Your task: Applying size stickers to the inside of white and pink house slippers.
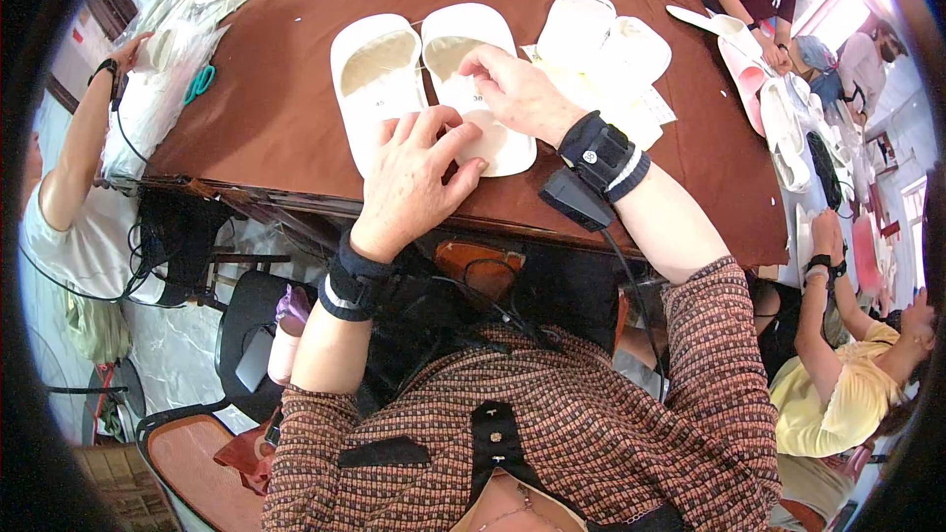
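Note:
Two white slide slippers lie side by side on the brown-covered table in front of me. My left hand (419, 163) rests over the near part of the left slipper (350, 89), fingers bent and spread, thumb reaching toward the other one. Over the right slipper (507, 151) is my right hand (527, 94). Its thumb and fingertips come together in a pinch above the inside of that slipper; whatever is between them is too small to make out. Black bands circle both my wrists.
Another white pair (576, 25) lies to the right with pale paper (650, 108) beneath. Teal-handled scissors (199, 85) sit at the left near clear plastic bags (163, 69). More slippers (783, 133) line the right side. Other people work at left and right. A cable (636, 286) hangs from my right wrist.

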A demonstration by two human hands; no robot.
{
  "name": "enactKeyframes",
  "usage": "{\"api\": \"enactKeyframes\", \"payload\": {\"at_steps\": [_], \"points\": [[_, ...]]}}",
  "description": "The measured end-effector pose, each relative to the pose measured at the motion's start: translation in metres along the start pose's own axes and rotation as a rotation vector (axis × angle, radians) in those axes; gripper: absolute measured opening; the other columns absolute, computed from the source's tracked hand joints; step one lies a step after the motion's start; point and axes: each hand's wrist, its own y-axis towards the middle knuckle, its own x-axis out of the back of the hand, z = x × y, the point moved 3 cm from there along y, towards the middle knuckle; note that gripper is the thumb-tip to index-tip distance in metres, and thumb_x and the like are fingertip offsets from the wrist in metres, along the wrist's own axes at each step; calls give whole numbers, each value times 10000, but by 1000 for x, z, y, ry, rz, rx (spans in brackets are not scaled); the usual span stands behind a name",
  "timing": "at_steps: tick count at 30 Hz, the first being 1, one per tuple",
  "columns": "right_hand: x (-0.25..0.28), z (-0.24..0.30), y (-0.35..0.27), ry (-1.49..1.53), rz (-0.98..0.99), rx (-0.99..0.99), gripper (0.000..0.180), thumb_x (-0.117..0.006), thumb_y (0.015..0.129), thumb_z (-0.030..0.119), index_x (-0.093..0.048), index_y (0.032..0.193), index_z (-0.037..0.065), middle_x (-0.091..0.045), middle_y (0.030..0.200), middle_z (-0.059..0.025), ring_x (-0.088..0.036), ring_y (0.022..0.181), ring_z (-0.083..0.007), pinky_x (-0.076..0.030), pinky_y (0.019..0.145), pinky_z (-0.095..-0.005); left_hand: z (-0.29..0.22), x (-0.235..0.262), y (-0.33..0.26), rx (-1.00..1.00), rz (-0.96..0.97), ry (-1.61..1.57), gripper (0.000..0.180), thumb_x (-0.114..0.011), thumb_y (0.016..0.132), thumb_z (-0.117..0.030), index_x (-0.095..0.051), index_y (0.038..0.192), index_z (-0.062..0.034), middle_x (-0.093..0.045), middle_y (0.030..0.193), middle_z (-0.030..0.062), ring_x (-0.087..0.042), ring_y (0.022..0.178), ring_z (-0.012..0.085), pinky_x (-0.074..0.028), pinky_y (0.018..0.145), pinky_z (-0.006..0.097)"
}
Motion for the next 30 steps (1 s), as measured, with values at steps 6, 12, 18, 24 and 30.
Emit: {"api": "enactKeyframes", "payload": {"at_steps": [6, 12, 18, 24, 30], "points": [[-1, 2, 1, -35, 35, 36, 197, -506, 958, 106, -568, 1141, 67, -655, 1077, -143, -648, 989, -304, -514, 855, -380, 1, 1, 0, -3, -12, -16, 295, -717, 791, -211, -670, 1070, -130, -604, 1088, 39, -574, 1020, 245, -402, 912, 396], [-7, 0, 4, -222, 43, 114, 160, -491, 967, 111, -574, 1099, 74, -648, 1108, -140, -622, 1051, -332, -512, 862, -419, 1, 1, 1, 3, -4, -14, 289, -719, 791, -209, -673, 1065, -128, -604, 1084, 36, -571, 1022, 244, -403, 914, 396], [-8, 0, 3, -243, 30, 136, 183, -473, 972, 113, -583, 1112, 75, -647, 1120, -150, -615, 1063, -358, -498, 897, -446, 1, 0, 1, 5, 5, -9, 294, -720, 798, -211, -669, 1073, -121, -600, 1088, 38, -568, 1032, 246, -402, 917, 398], [-2, 0, 2, -74, 29, 30, 190, -482, 970, 96, -577, 1130, 58, -657, 1097, -155, -631, 1040, -327, -501, 898, -403, 1, 0, 1, -13, -20, 4, 294, -723, 798, -224, -663, 1070, -127, -594, 1071, 33, -569, 1006, 241, -407, 904, 402], [0, -3, 1, 57, 29, -23, 216, -504, 948, 54, -571, 1154, 56, -659, 1074, -135, -644, 992, -268, -508, 864, -349, 2, -1, 0, -27, -43, 6, 277, -724, 800, -243, -662, 1047, -134, -588, 1046, 25, -568, 968, 237, -414, 883, 399]]}}
